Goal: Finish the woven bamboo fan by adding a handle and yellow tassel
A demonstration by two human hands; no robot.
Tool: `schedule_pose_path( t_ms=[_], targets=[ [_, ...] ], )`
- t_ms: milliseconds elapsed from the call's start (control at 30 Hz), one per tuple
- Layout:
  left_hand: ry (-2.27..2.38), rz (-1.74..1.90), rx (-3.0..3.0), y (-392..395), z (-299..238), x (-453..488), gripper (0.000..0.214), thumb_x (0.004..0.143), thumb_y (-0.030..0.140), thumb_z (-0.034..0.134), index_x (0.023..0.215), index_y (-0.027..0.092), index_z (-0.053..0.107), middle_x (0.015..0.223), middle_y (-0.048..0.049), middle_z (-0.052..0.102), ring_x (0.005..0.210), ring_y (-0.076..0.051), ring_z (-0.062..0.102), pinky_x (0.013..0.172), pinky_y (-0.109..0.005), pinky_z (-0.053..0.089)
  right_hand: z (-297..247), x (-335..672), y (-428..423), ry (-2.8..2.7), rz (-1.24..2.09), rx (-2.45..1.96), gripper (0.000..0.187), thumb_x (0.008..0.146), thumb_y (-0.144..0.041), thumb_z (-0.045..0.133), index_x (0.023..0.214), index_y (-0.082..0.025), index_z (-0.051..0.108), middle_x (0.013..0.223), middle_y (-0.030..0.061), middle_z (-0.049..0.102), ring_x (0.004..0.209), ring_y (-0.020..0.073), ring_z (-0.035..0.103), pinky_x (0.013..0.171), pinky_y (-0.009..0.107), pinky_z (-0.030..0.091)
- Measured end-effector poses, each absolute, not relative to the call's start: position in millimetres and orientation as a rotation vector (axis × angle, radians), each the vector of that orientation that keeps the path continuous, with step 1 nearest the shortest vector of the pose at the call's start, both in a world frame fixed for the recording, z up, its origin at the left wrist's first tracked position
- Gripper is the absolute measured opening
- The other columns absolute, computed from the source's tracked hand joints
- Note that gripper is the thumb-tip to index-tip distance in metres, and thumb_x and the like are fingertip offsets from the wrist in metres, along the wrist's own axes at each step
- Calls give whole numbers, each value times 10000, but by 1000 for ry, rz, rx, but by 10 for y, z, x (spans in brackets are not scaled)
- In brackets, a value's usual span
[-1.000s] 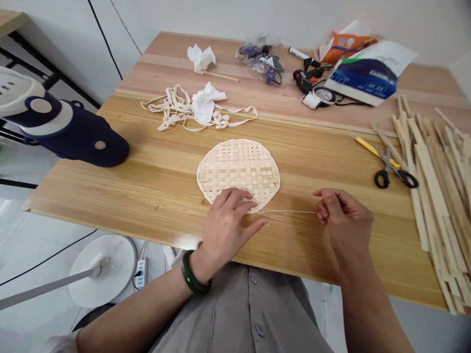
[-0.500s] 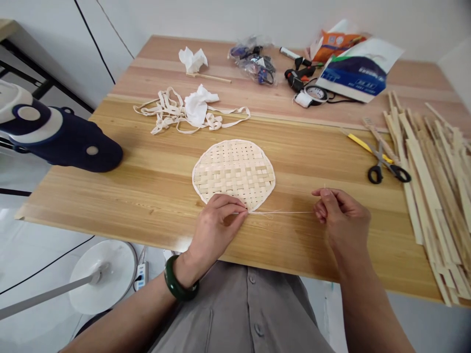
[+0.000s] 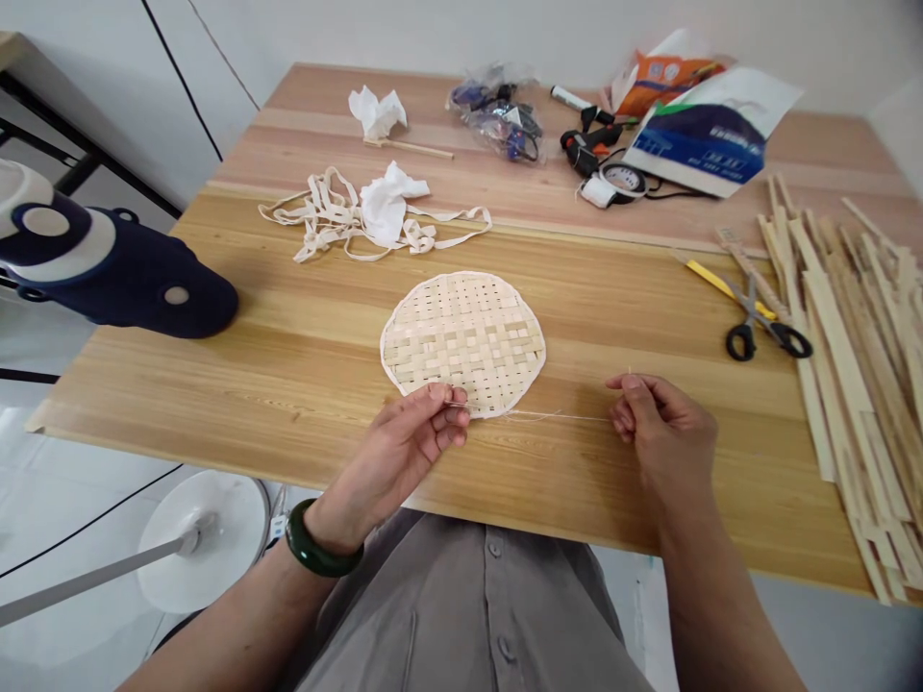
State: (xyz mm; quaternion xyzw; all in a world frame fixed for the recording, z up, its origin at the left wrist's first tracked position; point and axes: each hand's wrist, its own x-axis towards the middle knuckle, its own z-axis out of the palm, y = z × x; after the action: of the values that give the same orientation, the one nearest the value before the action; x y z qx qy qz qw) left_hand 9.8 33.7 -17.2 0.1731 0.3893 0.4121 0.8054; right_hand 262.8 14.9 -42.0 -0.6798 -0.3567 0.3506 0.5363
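A round woven bamboo mat (image 3: 461, 336) with a pale bound edge lies flat on the table in front of me. At its near edge my left hand (image 3: 414, 428) is turned palm-up, thumb and fingers pinched on a thin sliver that looks like a needle (image 3: 456, 404). My right hand (image 3: 667, 423) is closed to the right of the mat, pinching a white thread (image 3: 566, 416). This thread runs nearly straight from the mat's near edge to the right fingers. Loose thread ends lie by the edge, and a short tip pokes above my right thumb.
Scissors (image 3: 750, 322) and a yellow cutter (image 3: 710, 276) lie at right beside bamboo strips (image 3: 851, 375). Cloth tape (image 3: 328, 216) and crumpled tissue (image 3: 389, 204) are behind the mat. A glue gun (image 3: 587, 149) and tissue packs (image 3: 699, 144) stand farther back. A dark blue bottle (image 3: 151, 274) lies left.
My left hand has let go of the mat's edge, shifted slightly left and rolled palm-up with the thin sliver showing. My right hand has moved slightly left, still on the thread.
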Motion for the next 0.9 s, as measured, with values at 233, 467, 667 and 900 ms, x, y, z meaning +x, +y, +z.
schedule_pose_path(
  t_ms=[233, 467, 667, 900],
  targets=[
    [754, 807, 179, 390, -71, -87, 99, 761, 208, 705, 719, 148, 639, 597, 52, 361, 465, -29, 330, 407, -120, 349, -427, 2657, 164, -855, 793, -1597, 187, 818, -355, 689, 735, -187, 681, 466, -69, 407, 429, 77, 369, 400, 223, 295],
    [955, 881, 526, 385, -22, -332, 118, 695, 296, 767, 709, 179, 765, 496, 18, 370, 670, -148, 550, 687, -255, 530, -412, 2633, 173, -884, 830, -1584, 197, 838, -363, 670, 754, -186, 677, 460, -73, 393, 423, 75, 369, 399, 218, 310],
    [883, 878, 342, 306, -49, -215, 311, 729, 232, 709, 1029, 161, 753, 539, 57, 342, 547, -82, 457, 593, -217, 495, -379, 2583, 163, -938, 808, -1620, 205, 851, -372, 653, 764, -188, 679, 469, -68, 414, 421, 75, 369, 408, 228, 297],
    [990, 771, 396, 425, -62, -116, 145, 697, 227, 747, 640, 160, 632, 590, 50, 407, 511, -57, 352, 526, -211, 408, -365, 2741, 142, -928, 696, -1672, 182, 839, -350, 656, 765, -186, 687, 462, -64, 418, 416, 77, 356, 394, 223, 276]
  ],
)
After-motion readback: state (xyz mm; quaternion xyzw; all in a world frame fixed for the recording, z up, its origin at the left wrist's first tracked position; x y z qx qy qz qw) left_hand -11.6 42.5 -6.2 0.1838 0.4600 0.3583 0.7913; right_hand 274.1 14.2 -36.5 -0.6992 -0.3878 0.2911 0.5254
